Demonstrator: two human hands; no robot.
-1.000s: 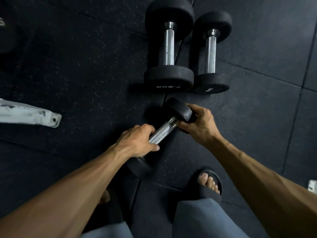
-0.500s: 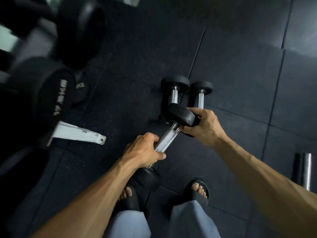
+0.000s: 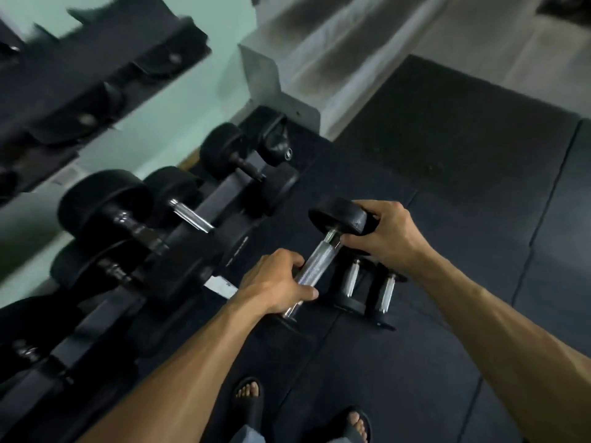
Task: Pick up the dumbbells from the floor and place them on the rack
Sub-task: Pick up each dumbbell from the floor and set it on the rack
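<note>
Held dumbbell: you have 1 dumbbell (image 3: pixel 315 266) off the floor, centre of frame, tilted, its far head up and to the right, its near head low behind your left wrist.
Left hand: your left hand (image 3: pixel 275 282) is wrapped round the knurled handle, thumb over the front.
Right hand: your right hand (image 3: pixel 385 233) grips the upper rubber head at its rim, fingers curled over the top.
Floor pair: 2 dumbbells (image 3: pixel 367 287) lie side by side on the dark mat (image 3: pixel 447 187), just below and right of the held one, untouched.
Rack: the rack (image 3: pixel 192 215) fills the left of the frame, with several larger dumbbells already seated on its lower tier.
Progress: judged early. 1 is lifted but not yet racked; 2 are left on the floor.
Open slot: cannot tell which cradle is free; the rack is motion-blurred and dark.
Hidden: the near head of the held dumbbell is mostly covered by your left hand and forearm.
Cut off: the upper tier at upper left is smeared; its contents are not readable.
Markings: weight labels cannot be made out on any dumbbell.
Feet: your 2 sandalled feet (image 3: pixel 249 398) show at the bottom edge, partly cropped.
</note>
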